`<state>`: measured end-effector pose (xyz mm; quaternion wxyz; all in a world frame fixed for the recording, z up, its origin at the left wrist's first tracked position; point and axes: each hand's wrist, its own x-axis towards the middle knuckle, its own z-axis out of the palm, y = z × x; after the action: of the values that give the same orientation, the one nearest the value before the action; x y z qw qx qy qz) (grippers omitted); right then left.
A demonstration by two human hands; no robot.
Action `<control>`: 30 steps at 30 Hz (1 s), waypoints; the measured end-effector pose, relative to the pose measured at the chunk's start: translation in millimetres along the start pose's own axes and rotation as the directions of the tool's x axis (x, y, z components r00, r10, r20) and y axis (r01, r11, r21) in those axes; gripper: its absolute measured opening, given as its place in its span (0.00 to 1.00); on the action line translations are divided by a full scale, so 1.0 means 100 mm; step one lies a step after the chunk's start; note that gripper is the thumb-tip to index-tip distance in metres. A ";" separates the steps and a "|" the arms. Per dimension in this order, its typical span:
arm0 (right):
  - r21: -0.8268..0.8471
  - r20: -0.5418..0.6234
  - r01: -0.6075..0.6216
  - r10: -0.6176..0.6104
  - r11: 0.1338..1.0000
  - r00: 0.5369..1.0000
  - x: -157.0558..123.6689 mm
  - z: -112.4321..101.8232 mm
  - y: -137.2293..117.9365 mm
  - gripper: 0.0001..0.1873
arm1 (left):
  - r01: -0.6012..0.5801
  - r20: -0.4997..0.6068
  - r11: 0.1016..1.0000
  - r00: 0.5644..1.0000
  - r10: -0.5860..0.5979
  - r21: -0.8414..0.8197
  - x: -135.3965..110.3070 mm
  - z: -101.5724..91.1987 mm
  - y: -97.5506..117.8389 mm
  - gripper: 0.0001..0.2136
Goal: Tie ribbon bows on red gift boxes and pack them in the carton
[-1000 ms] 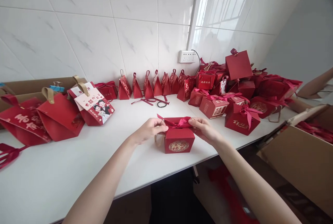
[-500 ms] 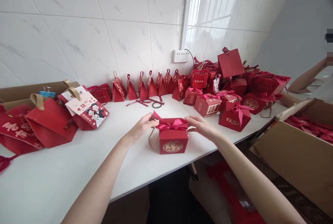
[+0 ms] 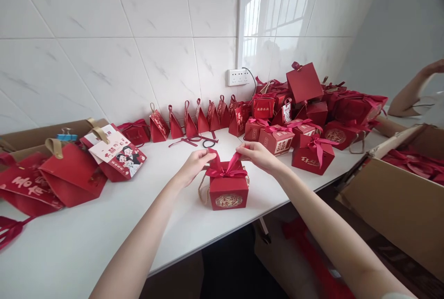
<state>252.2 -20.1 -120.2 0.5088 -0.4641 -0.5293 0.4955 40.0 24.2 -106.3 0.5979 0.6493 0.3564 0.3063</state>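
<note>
A red gift box (image 3: 229, 191) with a gold round emblem stands upright near the table's front edge. A dark pink ribbon (image 3: 226, 172) is tied in a bow on its top, and rope handles (image 3: 202, 189) hang at its sides. My left hand (image 3: 195, 164) pinches one end of the ribbon above the box's left side. On the other side, my right hand (image 3: 255, 154) pinches the other ribbon end. Both ends are lifted above the box lid.
Several small triangular red boxes (image 3: 190, 125) line the wall. Piled red gift boxes (image 3: 277, 140) fill the right; larger ones, including a white-flapped box (image 3: 114, 155), stand left. Loose ribbons and a black ring (image 3: 208, 143) lie behind. An open cardboard box (image 3: 391, 202) is at right, near another person's arm (image 3: 411, 88).
My hands have moved from the bow's sides to pinch the ribbon ends and raise them. The view has shifted slightly. The other person's arm has moved a little.
</note>
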 end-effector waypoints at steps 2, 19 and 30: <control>0.015 -0.016 -0.053 0.054 0.998 0.998 0.08 0.04 0.00 0.16 | 0.040 -0.053 0.992 0.998 -0.033 0.121 0.05 0.04 0.03 0.11; -0.151 -0.196 -0.201 0.170 0.968 0.966 -0.25 -0.31 0.21 0.08 | 0.173 -0.519 0.942 0.855 0.002 0.289 -0.38 -0.03 -0.15 0.19; -0.075 -0.324 -0.041 0.015 0.996 0.946 -0.58 -0.25 0.59 0.18 | 0.019 -0.563 0.678 0.574 0.594 0.735 -0.70 1.26 -0.62 0.48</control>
<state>279.3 -72.0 -183.7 0.5625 -0.5668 -0.4516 0.3980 98.9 -102.6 -178.0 0.0451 0.6743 0.5387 0.5030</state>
